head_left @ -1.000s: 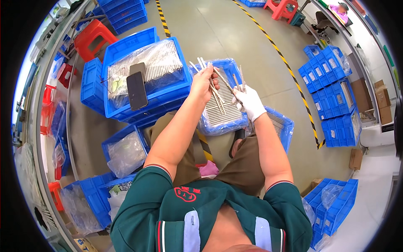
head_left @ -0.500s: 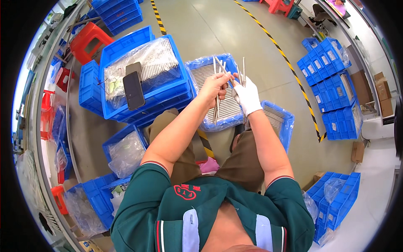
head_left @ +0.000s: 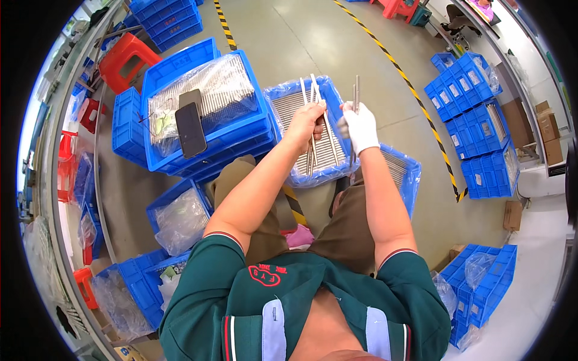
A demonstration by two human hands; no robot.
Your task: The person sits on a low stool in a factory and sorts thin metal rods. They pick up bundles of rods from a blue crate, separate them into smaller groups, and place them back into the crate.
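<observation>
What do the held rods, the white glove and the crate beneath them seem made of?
Rods: metal, perhaps steel; silvery with bright glints. Glove: probably fabric; matte white, snug fit. Crate: likely moulded plastic; uniformly blue, finish unclear.

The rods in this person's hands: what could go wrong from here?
One of the rods might slip: the left hand holds several at uneven angles above a blue crate. That hand is also bare, unlike the gloved right hand, so a rough rod end might scratch it, though roughness can't be seen. The phone, lying over plastic film, could slide if bumped.
</observation>
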